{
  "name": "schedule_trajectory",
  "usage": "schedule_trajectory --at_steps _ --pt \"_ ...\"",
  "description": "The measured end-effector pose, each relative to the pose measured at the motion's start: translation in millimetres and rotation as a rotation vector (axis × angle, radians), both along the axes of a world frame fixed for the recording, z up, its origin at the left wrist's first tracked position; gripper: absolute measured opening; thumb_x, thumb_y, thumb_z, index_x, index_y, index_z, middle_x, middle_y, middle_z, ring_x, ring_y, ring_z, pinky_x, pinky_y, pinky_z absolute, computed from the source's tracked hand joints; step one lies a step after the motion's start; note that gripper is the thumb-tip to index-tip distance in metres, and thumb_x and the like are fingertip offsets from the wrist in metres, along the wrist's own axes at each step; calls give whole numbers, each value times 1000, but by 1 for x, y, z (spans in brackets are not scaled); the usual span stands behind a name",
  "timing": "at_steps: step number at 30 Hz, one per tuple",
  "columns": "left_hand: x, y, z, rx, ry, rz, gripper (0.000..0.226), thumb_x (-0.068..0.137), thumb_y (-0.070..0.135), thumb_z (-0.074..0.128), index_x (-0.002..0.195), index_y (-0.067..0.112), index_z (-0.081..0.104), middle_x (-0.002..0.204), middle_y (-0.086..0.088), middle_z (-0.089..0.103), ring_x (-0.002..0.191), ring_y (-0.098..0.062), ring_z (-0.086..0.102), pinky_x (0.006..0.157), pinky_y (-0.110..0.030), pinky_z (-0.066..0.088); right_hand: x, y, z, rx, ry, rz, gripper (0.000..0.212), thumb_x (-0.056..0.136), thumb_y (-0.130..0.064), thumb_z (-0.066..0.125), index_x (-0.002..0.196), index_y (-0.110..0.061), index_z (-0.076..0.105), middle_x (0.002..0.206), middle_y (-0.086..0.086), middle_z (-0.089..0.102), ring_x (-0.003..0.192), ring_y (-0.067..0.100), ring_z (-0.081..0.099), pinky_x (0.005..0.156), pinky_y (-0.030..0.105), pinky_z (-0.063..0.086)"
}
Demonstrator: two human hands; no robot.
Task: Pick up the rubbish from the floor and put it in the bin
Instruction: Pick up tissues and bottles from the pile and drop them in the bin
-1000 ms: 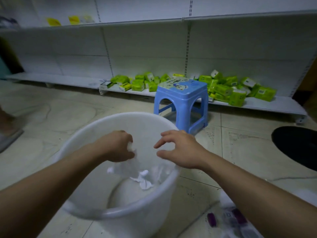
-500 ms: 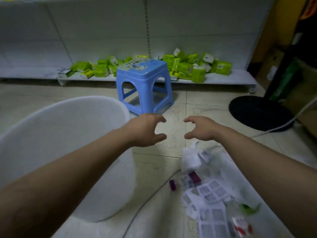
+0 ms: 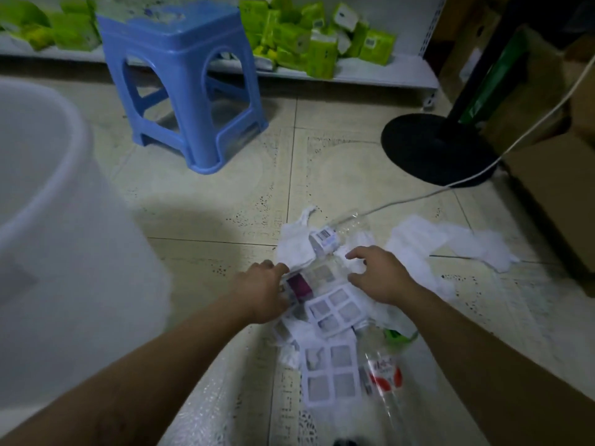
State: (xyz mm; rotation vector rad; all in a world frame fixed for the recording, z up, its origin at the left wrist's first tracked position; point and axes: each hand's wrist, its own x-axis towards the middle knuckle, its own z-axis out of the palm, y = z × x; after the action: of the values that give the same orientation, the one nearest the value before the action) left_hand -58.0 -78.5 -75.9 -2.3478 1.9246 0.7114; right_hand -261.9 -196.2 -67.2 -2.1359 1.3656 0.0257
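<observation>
Plainly, the rubbish (image 3: pixel 335 309) lies in a loose heap on the tiled floor, and with that heap as the dial's centre the white bin (image 3: pixel 64 220) stands at 9 o'clock, just beside it. The left hand (image 3: pixel 260 291) is down on the heap's 9 o'clock edge. Its fingertips are buried beside a small purple box (image 3: pixel 299 286), so I cannot tell whether they have closed on anything. The right hand (image 3: pixel 380 275) sits at 1 o'clock with its fingers spread and bent like a claw over crumpled white paper (image 3: pixel 296 249), gripping nothing as yet. Everything here looks light. The paper is soft and should bunch readily, the white grid cards (image 3: pixel 331 371) look thin and stiff and liable to slide off one another, and the clear bottle (image 3: pixel 381 375) at 5 o'clock is probably slick and easily dented. The best hold, I judge, is a two-handed scoop from opposite sides, with the fingers under the paper so it cradles the small barcode box (image 3: pixel 323 241) and the cards. More paper (image 3: pixel 450 243) trails away at 2 o'clock and would need a separate grab. A white cable (image 3: pixel 418 196) runs in from 1 o'clock and should stay out of the handful.
</observation>
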Motion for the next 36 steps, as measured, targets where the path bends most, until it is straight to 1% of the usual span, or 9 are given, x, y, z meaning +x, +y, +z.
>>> schedule_trajectory --at_steps 4,7,13,18,23,26,29,32,36 --pt "-4 -3 -35 52 -48 42 74 75 50 63 137 24 31 133 -9 47 118 -30 47 93 -45 42 13 -13 -20 -63 -66 -23 36 83 -21 64 119 -22 60 124 7 57 101 25 60 82 26 45" --pt "-5 -5 -48 71 -12 64 75 75 49 64 137 27 28 136 -8 46 120 -30 47 94 -47 40 34 -27 -26 -161 -47 34 38 81 -16 63 119 -21 59 124 8 55 108 26 55 89 32 44" --pt "21 3 -46 48 176 129 70 75 46 69 136 28 40 127 -5 56 108 -25 57 87 -35 50 62 -66 -41 -275 153 206 53 75 -4 60 125 -21 54 127 10 53 115 30 47 95 37 40" --pt "52 16 -29 53 234 172 71 70 38 76 133 30 45 121 -2 60 102 -20 58 84 -34 52 78 -87 -58 -308 389 366 67 77 -19 65 138 -27 41 147 10 37 133 31 32 108 45 25" --pt "69 29 -23 -8 350 241 71 65 29 81 129 32 50 115 4 62 90 -10 57 77 -26 49 88 -84 -59 -410 479 523 54 76 -20 63 127 -23 47 125 12 51 116 32 42 97 43 30" --pt "74 35 -17 -54 442 299 73 65 29 82 130 32 49 106 9 60 81 -4 59 63 -18 47 92 -80 -54 -458 490 625 57 77 -22 65 131 -24 45 135 11 47 130 28 35 114 50 12" --pt "78 40 -7 -144 482 334 70 66 36 79 129 35 48 98 15 61 79 -8 65 54 -17 52 98 -75 -40 -428 485 704 61 79 -22 67 135 -18 43 144 10 43 140 23 27 117 52 -1" --pt "82 45 5 -224 409 357 73 65 44 76 131 34 47 98 17 60 71 -2 64 51 -19 51 96 -67 -23 -475 505 773 55 77 -16 66 130 -21 49 138 7 48 137 22 30 116 54 -2" --pt "84 46 22 -268 302 410 70 68 46 75 130 28 48 99 8 59 58 -6 65 52 -21 52 83 -55 1 -479 473 778 62 79 -12 60 135 -29 41 128 5 52 130 24 35 116 53 1"
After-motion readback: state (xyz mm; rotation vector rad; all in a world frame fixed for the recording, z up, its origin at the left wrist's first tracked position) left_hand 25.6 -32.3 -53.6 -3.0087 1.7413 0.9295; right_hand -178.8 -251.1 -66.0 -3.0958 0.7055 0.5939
